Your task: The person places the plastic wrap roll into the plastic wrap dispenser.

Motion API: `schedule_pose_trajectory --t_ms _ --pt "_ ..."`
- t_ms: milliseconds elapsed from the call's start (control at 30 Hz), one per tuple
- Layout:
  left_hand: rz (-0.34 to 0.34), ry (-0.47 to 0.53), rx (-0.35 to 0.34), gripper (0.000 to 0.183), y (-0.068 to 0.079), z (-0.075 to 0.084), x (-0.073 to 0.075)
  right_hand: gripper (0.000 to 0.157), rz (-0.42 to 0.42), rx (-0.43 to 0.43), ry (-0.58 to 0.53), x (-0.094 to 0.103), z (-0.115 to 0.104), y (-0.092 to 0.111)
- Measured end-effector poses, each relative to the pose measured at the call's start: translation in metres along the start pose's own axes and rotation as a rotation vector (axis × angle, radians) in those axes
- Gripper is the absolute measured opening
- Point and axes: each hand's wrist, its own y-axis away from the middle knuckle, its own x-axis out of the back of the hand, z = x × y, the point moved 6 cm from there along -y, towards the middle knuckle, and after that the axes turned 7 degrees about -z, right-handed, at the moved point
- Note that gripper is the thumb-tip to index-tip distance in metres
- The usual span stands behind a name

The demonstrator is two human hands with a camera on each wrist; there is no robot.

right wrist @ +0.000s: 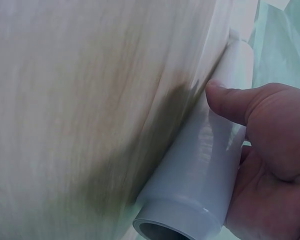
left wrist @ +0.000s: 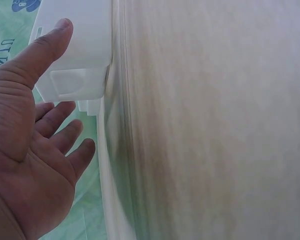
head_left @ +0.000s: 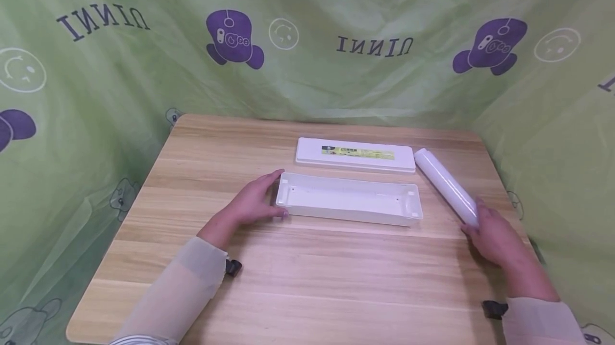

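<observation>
A long white plastic box point(head_left: 346, 213), lidless with its inside facing up, lies mid-table. My left hand point(head_left: 254, 201) is at its left end; the thumb lies along the near wall and the fingers reach toward the far corner. In the left wrist view the fingers of the left hand point(left wrist: 35, 155) are loosely spread beside the box end point(left wrist: 72, 82). My right hand point(head_left: 495, 233) grips the near end of a cling film roll point(head_left: 444, 182), which lies slanted right of the box. The right wrist view shows the thumb across the roll point(right wrist: 190, 165), its hollow core facing the camera.
Behind the box lies a flat white lid point(head_left: 307, 151) with a yellow-green label, close to the roll's far end. The wooden table point(head_left: 336, 281) has rounded corners. Green printed fabric point(head_left: 312, 83) hangs around its back and sides.
</observation>
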Motion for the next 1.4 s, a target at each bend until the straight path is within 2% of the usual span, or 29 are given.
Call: schedule_pose_trajectory --t_ms 333,733,1167,1400 --pt "-0.002 0.002 0.013 0.121 0.001 0.002 0.001 0.083 -0.002 0.010 -0.005 0.000 0.003 0.001" --pt "0.004 0.011 0.000 0.120 0.000 -0.001 0.000 0.082 0.078 0.073 -0.014 0.010 0.003 0.002" --pt "0.003 0.026 0.002 0.120 0.000 -0.003 -0.001 0.087 0.068 0.016 -0.050 0.016 0.003 0.001" --pt "-0.001 0.031 0.014 0.120 0.000 -0.003 -0.002 0.088 0.076 0.019 -0.052 0.017 0.002 0.001"
